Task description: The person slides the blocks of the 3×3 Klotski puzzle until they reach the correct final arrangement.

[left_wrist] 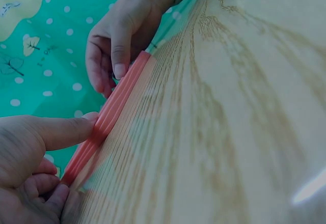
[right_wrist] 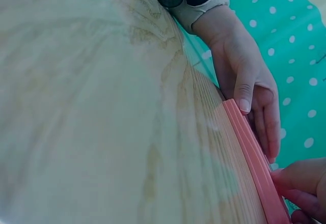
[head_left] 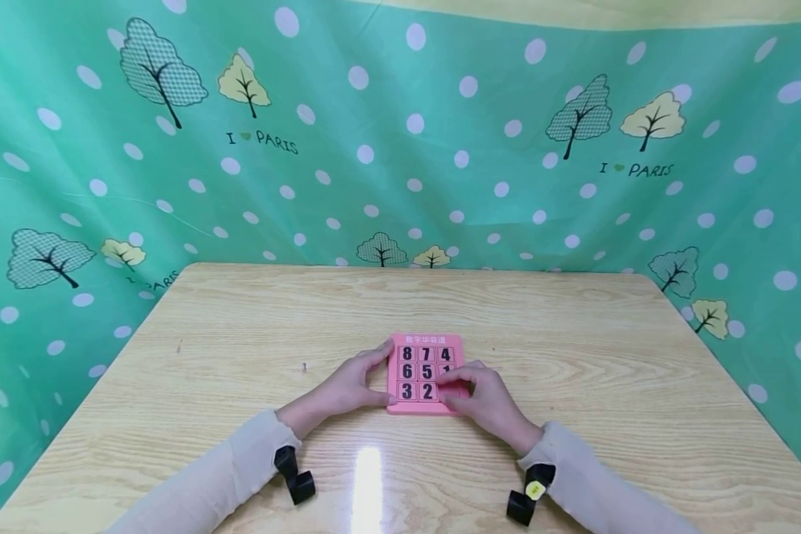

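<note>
The pink number puzzle (head_left: 419,409) lies flat just below the frame's centre on the wooden table (head_left: 274,311), well apart from the table's far, left and right edges. Wood stretches around it to both sides and toward the back. The far edge runs across the middle of the frame, with the green dotted cloth (head_left: 414,167) hanging beyond it; the side edges slant out to the lower corners. Each forearm enters from the bottom, a black device (head_left: 300,486) on the left wrist, another (head_left: 522,506) on the right, and a light reflection (head_left: 367,489) lies between them.

The left hand (head_left: 350,383) grips the puzzle's left side, fingers at its upper left corner and thumb at the lower left. The right hand (head_left: 487,398) reaches over the lower right part, forefinger and thumb tips apart, touching the face.

The puzzle's frame holds numbered tiles: 8, 7, 4 across the top; 6, 5 and a partly covered 1 in the middle; 3, 2 below. The right hand partly hides the lower right compartment; whether a tile sits there, I cannot tell.
</note>
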Tool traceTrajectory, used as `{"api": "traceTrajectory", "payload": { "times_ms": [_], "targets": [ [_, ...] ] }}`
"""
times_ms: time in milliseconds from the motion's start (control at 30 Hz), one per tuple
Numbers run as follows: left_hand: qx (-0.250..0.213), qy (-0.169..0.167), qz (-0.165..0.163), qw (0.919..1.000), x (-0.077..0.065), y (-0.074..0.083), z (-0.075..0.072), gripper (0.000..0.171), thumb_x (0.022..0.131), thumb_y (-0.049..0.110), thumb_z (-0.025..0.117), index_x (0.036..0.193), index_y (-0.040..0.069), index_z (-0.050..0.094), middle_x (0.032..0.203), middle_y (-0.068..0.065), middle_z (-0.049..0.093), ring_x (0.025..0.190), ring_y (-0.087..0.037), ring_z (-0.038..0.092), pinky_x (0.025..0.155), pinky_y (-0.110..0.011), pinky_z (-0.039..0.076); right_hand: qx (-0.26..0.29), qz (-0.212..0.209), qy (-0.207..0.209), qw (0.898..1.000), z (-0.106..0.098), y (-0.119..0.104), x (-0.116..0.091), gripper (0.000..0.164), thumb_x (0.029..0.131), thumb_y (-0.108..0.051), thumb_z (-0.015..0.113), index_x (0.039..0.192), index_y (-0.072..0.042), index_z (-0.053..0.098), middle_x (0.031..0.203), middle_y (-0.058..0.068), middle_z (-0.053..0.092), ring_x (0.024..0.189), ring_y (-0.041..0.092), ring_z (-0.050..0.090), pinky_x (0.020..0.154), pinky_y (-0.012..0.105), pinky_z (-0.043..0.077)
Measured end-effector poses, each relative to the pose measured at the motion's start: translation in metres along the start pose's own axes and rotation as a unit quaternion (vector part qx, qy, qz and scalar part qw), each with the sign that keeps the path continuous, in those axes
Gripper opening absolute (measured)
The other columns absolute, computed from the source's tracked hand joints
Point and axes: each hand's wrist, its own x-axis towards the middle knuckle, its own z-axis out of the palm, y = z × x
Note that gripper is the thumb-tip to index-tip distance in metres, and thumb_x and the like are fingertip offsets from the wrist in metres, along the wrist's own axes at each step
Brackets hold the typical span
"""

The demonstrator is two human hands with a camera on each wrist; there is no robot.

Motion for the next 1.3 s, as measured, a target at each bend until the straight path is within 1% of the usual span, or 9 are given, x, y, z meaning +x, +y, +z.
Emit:
{"api": "traceTrajectory", "payload": {
  "times_ms": [233,367,500,633,733,967,1300],
  "targets": [
    [-0.002,0.003,-0.002,1.0,0.0,-0.001,0.0,0.092,0.073,0.016,0.079,0.148,0.005,0.026,0.155,-0.006,0.021,0.142,-0.029,0.019,0.115,-0.047,0.014,0.009,-0.002,-0.006,1.0,-0.001,0.003,0.002,0.027,0.074,-0.007,0.077,0.1,-0.015,0.074,0.097,-0.003,0.063,0.092,0.013,0.054,0.077,0.023,0.048],
    [-0.005,0.003,-0.005,1.0,0.0,-0.001,0.001,0.093,0.073,0.015,0.08,0.148,0.005,0.026,0.155,-0.005,0.021,0.142,-0.028,0.019,0.116,-0.046,0.014,0.014,0.014,0.0,1.0,-0.006,0.006,0.005,0.027,0.074,-0.009,0.078,0.1,-0.016,0.074,0.098,-0.004,0.064,0.092,0.013,0.053,0.077,0.024,0.046],
    [-0.004,0.004,-0.006,1.0,0.0,-0.002,0.002,0.093,0.072,0.015,0.08,0.148,0.005,0.026,0.155,-0.006,0.022,0.142,-0.028,0.02,0.116,-0.045,0.015,0.015,0.026,0.01,1.0,-0.011,0.01,0.01,0.026,0.075,-0.01,0.077,0.1,-0.015,0.074,0.1,-0.003,0.066,0.092,0.015,0.054,0.08,0.028,0.046],
    [-0.003,0.004,-0.007,1.0,-0.001,-0.001,0.001,0.093,0.072,0.015,0.08,0.148,0.005,0.026,0.155,-0.005,0.022,0.142,-0.028,0.02,0.116,-0.045,0.015,0.02,0.022,0.016,0.999,-0.016,0.015,0.014,0.025,0.076,-0.01,0.076,0.1,-0.013,0.073,0.101,0.0,0.068,0.093,0.019,0.056,0.083,0.036,0.048],
    [-0.004,0.004,-0.007,1.0,-0.001,-0.001,0.001,0.093,0.073,0.015,0.08,0.148,0.005,0.026,0.155,-0.005,0.022,0.142,-0.028,0.02,0.116,-0.045,0.015,0.019,0.021,0.017,0.999,-0.019,0.018,0.016,0.025,0.076,-0.01,0.076,0.101,-0.012,0.073,0.102,0.002,0.069,0.094,0.02,0.056,0.084,0.038,0.048],
    [-0.002,0.005,-0.004,1.0,0.0,-0.001,0.0,0.093,0.073,0.017,0.08,0.148,0.006,0.026,0.155,-0.005,0.023,0.142,-0.028,0.02,0.116,-0.045,0.015,0.011,0.045,0.018,0.999,-0.019,0.02,0.018,0.026,0.076,-0.006,0.075,0.101,-0.013,0.074,0.102,0.001,0.068,0.092,0.018,0.055,0.083,0.035,0.045],
    [-0.002,0.004,-0.003,1.0,-0.001,0.0,0.001,0.092,0.073,0.016,0.08,0.147,0.004,0.027,0.155,-0.005,0.022,0.142,-0.027,0.019,0.116,-0.044,0.015,0.006,0.044,0.024,0.999,-0.019,0.022,0.019,0.025,0.076,-0.006,0.074,0.101,-0.013,0.074,0.102,0.001,0.067,0.096,0.019,0.055,0.086,0.038,0.045]
  ]
}}
